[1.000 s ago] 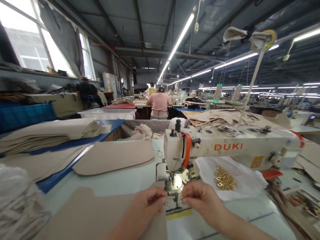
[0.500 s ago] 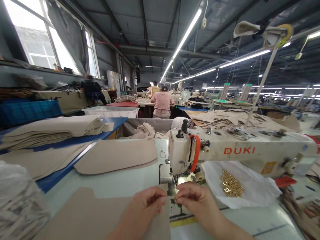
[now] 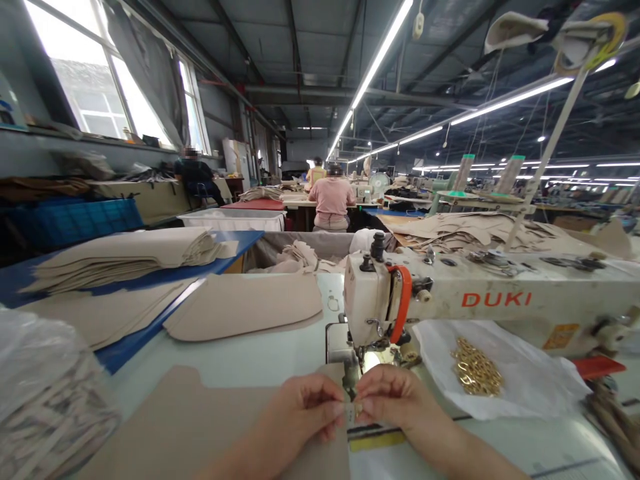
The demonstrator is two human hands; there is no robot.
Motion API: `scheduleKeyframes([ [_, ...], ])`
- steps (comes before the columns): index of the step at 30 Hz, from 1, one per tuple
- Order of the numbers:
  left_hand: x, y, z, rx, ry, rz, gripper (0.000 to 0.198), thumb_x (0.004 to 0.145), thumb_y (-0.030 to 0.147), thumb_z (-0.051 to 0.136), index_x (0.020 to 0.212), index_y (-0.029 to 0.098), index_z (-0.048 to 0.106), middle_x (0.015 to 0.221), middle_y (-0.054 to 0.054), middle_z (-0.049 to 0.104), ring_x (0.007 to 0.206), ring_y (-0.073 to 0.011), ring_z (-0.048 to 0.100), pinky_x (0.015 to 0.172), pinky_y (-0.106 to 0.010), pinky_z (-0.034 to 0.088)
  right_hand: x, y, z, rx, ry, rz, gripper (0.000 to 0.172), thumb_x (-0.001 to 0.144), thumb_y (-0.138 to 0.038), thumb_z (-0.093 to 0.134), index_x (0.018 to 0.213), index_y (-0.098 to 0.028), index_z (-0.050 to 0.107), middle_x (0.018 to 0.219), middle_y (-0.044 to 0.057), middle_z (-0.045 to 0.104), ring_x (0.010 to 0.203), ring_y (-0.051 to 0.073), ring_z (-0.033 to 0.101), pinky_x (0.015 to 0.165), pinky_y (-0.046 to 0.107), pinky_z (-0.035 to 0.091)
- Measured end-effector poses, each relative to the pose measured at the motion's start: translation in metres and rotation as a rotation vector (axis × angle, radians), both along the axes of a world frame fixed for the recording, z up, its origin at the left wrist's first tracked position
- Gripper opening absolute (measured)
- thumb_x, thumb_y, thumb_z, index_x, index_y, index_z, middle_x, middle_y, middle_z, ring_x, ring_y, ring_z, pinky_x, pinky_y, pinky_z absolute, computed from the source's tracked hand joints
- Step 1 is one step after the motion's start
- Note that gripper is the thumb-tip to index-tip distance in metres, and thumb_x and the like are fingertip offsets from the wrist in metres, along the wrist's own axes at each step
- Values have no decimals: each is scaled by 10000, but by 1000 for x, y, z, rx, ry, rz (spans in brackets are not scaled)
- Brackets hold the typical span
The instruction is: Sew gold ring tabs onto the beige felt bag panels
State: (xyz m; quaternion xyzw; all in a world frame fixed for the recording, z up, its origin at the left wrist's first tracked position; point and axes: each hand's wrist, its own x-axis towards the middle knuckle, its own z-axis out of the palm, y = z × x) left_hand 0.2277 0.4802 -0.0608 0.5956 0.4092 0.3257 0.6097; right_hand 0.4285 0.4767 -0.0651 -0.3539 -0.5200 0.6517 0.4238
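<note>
Now gap closed: left hand (image 3: 306, 415) and right hand (image 3: 396, 400) meet, jointly pinching one tiny pale piece (image 3: 357, 407) below cream metal sewing machine (image 3: 480, 300) at 12 o'clock.

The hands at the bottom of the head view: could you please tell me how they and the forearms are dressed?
The left hand and right hand are bare: no gloves, rings or finger guards show. The left forearm and right forearm are uncovered down to the picture's edge, with no sleeve, watch or bracelet in view.
</note>
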Motion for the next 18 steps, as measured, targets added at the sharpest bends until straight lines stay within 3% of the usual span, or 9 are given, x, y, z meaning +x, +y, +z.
scheduleKeyframes([
  [5,0,2,-3,-67,-67,-16,368,645,489,734,742,162,598,564,17,626,464,-99,531,503,-226,431,1,-4,2,124,-96,-40,365,677,-526,747,802,-186,699,702,16,657,661,159,612,653,272,493],
  [10,5,-1,0,-69,-61,44,324,636,428,737,718,171,557,535,18,628,428,-93,522,457,-213,419,-5,-8,-3,219,-168,-104,349,754,-538,671,784,-191,689,703,25,660,686,174,614,665,273,492],
  [14,10,-4,6,-75,-58,77,307,632,397,736,695,176,533,498,32,613,405,-84,510,438,-201,410,-12,-8,-9,153,-128,-93,346,657,-523,756,728,-198,663,650,6,644,626,161,606,625,264,492],
  [18,11,-4,11,-179,-126,95,419,626,546,713,690,170,542,531,0,642,427,-99,549,438,-208,414,-15,-6,-8,15,-24,-89,397,575,-519,808,713,-185,644,625,-7,632,586,146,610,616,268,495],
])
